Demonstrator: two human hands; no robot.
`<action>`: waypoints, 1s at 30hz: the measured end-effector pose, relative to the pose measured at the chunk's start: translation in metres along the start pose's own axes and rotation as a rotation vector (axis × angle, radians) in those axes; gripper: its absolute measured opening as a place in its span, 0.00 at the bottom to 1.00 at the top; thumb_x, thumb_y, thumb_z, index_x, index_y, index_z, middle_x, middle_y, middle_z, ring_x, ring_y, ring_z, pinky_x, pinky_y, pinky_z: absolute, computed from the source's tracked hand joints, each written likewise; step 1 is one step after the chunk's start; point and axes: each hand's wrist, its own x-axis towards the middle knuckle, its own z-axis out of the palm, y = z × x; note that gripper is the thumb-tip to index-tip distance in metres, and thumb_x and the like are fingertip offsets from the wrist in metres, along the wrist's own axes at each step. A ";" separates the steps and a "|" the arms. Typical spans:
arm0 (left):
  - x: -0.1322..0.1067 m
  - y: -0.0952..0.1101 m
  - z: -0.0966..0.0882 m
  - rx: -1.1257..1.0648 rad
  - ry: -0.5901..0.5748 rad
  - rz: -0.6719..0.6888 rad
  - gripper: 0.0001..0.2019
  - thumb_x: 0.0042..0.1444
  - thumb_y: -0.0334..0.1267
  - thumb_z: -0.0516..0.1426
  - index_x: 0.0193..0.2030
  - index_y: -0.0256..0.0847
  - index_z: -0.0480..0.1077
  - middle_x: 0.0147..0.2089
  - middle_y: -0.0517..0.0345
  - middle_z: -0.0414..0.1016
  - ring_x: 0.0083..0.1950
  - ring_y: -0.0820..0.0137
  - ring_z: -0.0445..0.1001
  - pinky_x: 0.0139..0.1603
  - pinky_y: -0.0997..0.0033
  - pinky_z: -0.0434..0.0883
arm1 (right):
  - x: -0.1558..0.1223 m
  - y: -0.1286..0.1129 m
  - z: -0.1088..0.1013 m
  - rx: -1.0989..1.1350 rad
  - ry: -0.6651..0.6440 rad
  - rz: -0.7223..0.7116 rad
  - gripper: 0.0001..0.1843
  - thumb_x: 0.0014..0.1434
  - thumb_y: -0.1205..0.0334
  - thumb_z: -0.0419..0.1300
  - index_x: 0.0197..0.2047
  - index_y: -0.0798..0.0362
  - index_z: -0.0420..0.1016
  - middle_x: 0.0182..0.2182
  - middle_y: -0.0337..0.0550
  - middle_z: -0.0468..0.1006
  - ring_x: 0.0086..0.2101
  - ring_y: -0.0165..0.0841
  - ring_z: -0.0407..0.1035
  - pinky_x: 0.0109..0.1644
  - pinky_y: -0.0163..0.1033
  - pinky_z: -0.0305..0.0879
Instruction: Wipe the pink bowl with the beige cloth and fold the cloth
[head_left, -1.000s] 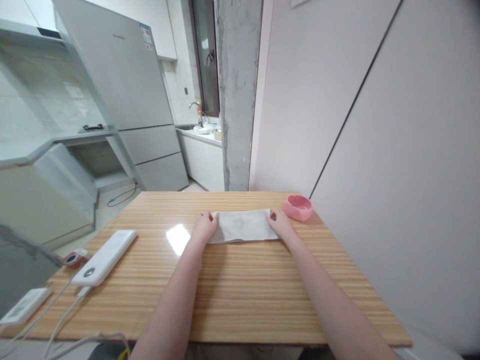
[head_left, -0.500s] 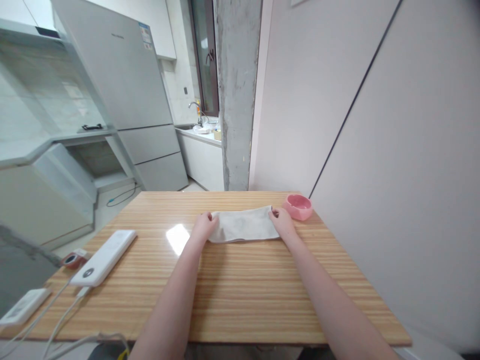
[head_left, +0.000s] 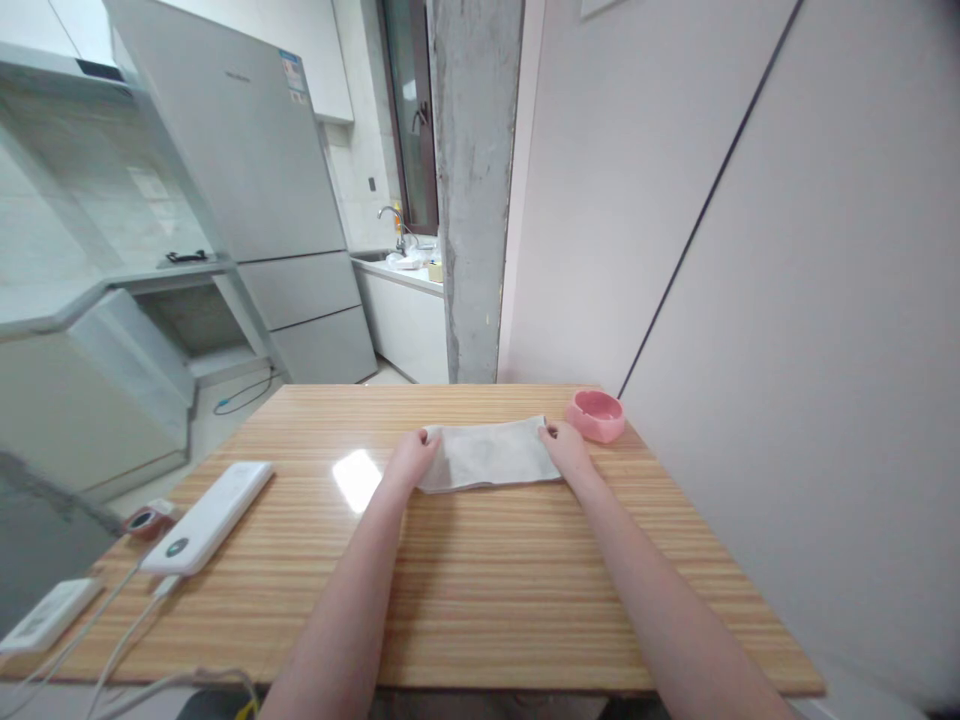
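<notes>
A light grey folded cloth [head_left: 491, 455] stretches between my two hands over the far half of the wooden table [head_left: 510, 590]. My left hand [head_left: 414, 457] pinches its left end, with thumb and fingers closed on the fabric. At the other end, my right hand [head_left: 566, 448] grips the upper right part of the cloth. The fabric is roughly a long rectangle, its far right corner slightly raised. Just beyond my right hand sits a pink ashtray-like bowl [head_left: 596, 415], close to the table's right edge. Some fingertips are hidden behind the cloth.
On the left of the table lie a white power bank [head_left: 210, 515] with a cable plugged in, a small brown round object [head_left: 146, 522] and a white box-like device [head_left: 49, 615]. A pale wall [head_left: 750, 330] runs along the right side. A fridge [head_left: 225, 140] stands beyond.
The cloth and my left hand have shifted very slightly, the cloth a little towards me. Both hands keep their hold, and the other things stay in place.
</notes>
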 end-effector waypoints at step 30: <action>-0.022 0.031 -0.015 -0.302 0.592 0.324 0.18 0.54 0.35 0.54 0.52 0.42 0.60 0.44 0.54 0.73 0.45 0.67 0.74 0.47 0.67 0.69 | -0.019 -0.033 0.021 0.319 -0.240 -0.024 0.07 0.48 0.71 0.55 0.33 0.52 0.68 0.25 0.35 0.73 0.27 0.29 0.66 0.33 0.33 0.60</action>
